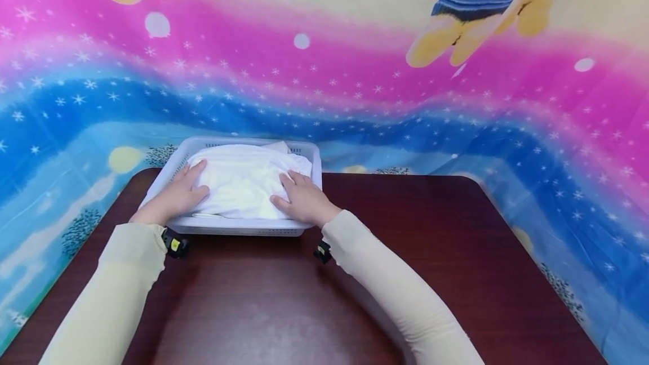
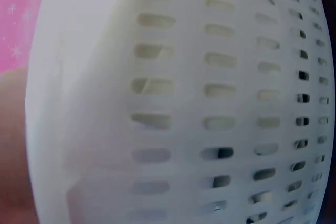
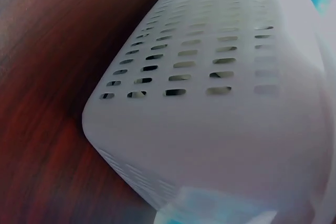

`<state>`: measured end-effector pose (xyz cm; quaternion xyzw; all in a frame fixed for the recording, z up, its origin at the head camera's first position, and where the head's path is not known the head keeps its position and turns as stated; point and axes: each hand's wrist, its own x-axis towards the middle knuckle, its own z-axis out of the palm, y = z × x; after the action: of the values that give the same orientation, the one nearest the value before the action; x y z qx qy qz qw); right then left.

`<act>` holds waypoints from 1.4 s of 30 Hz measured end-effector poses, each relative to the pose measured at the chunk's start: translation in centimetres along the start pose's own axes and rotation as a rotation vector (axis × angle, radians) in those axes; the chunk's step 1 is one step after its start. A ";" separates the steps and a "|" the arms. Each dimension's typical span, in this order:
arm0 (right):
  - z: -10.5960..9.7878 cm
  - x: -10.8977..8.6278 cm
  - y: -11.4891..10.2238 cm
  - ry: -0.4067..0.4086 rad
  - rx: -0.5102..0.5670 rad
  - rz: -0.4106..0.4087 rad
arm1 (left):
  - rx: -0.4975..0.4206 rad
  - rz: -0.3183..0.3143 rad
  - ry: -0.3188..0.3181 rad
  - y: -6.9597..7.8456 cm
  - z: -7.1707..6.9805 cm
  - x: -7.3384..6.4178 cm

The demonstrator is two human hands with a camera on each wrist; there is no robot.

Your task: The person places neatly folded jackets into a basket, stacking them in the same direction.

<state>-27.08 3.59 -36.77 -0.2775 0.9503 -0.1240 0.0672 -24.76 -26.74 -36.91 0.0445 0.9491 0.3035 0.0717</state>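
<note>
A white plastic basket (image 1: 238, 224) with slotted walls stands at the far left of the table, and white cloth (image 1: 240, 179) is heaped inside it. My left hand (image 1: 178, 195) reaches over the basket's left side, its thumb and fingers spread on the cloth's left edge. On the opposite side my right hand (image 1: 305, 199) rests on the cloth's right part, fingers apart. In the left wrist view the slotted basket wall (image 2: 105, 140) fills most of the picture, with a blurred strip of hand (image 2: 11, 150) at the left. The right wrist view shows a basket corner (image 3: 210, 124).
The dark reddish-brown table (image 1: 405, 241) stretches in front of the basket and to its right. A colourful printed curtain (image 1: 355, 83) with snowflakes hangs behind the table and along its sides. Black wrist devices (image 1: 174, 244) sit below both hands.
</note>
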 end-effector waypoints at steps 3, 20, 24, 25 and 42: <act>0.1 -0.1 0.4 0.065 0.071 -0.018 | 0.007 0.016 0.097 0.0 0.0 -0.3; -0.2 -2.8 3.0 0.416 0.185 -0.268 | 0.061 0.142 0.578 0.3 1.4 -2.2; -0.3 -3.6 3.8 0.461 0.210 -0.288 | 0.102 0.174 0.615 0.3 1.8 -2.4; -0.3 -3.8 4.1 0.469 0.215 -0.288 | 0.120 0.189 0.628 0.3 1.9 -2.5; 0.1 -8.0 12.0 0.594 0.320 -0.114 | 0.317 0.351 0.676 -2.0 1.5 -4.0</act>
<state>-26.52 17.65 -39.68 -0.2678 0.8798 -0.3507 -0.1769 -20.63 -27.99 -38.86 0.1141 0.9322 0.1586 -0.3046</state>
